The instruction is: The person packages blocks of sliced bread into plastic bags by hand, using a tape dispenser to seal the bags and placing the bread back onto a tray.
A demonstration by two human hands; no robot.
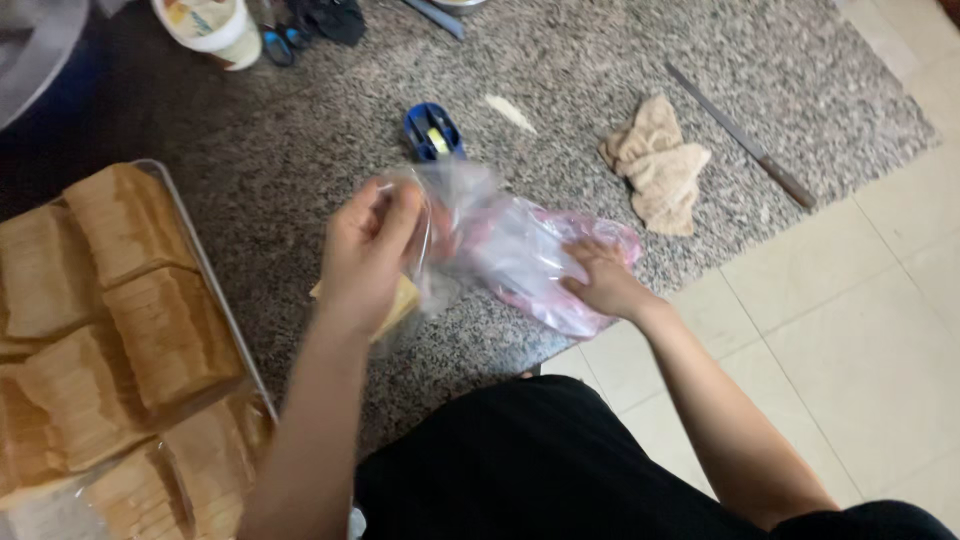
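My left hand [365, 250] pinches the open mouth of a clear plastic bag [520, 250] with pink print, lifted just above the speckled granite counter [300, 170]. A pale bread slice [400, 305] shows under that hand, at the bag's mouth. My right hand [600, 275] presses flat on the bag's far end, which lies on the counter near its front edge.
A metal tray [225, 300] of sliced bread loaves [130, 330] fills the left. A blue tape dispenser [433, 130] sits behind the bag. A beige cloth [655, 165] and a long knife [740, 135] lie to the right. A white tub [215, 30] stands at the back.
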